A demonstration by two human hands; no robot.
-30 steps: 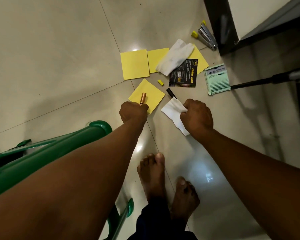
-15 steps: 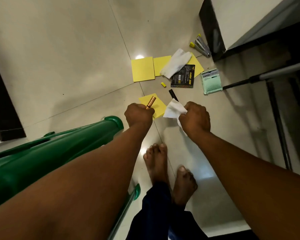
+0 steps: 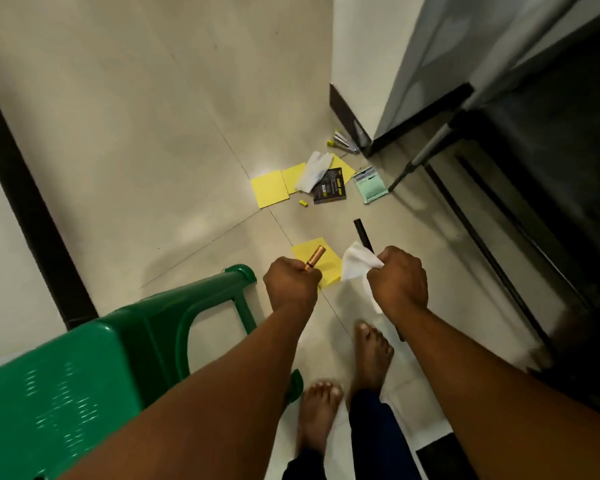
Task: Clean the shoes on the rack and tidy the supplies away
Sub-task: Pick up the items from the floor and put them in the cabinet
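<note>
1. Bare feet (image 3: 343, 393) on pale floor tiles (image 3: 136, 168), nearest the camera, below both forearms.
2. Green plastic chair (image 3: 84, 375) just left of the left forearm.
3. Left hand (image 3: 291, 284) closed in a fist round a copper-coloured battery (image 3: 315, 258); the battery's far end sticks out past the knuckles, tilted up and right.
4. Right hand (image 3: 397, 280) curled tight, gripping a white tissue (image 3: 359, 263) and a black pen (image 3: 362, 233). Tissue bunches out to the left of the fist, between the two hands. Pen juts beyond the fist, away from the body.
5. Directly beyond the left hand, partly under it in view: one yellow sticky note (image 3: 321, 258) flat on the floor.
6. Farther out, well beyond both hands: a cluster on the floor. Two yellow sheets (image 3: 271, 188), a white cloth (image 3: 314, 171) lying over a black notepad (image 3: 329, 188), a small yellow cap-like piece (image 3: 303, 203) just near of them.
7. Right of that cluster: a pale green pad (image 3: 371, 185).
8. Farthest: a stapler (image 3: 343, 142) near the dark skirting of a wall corner.
9. Shoes and rack: cannot tell where; none identifiable.
</note>
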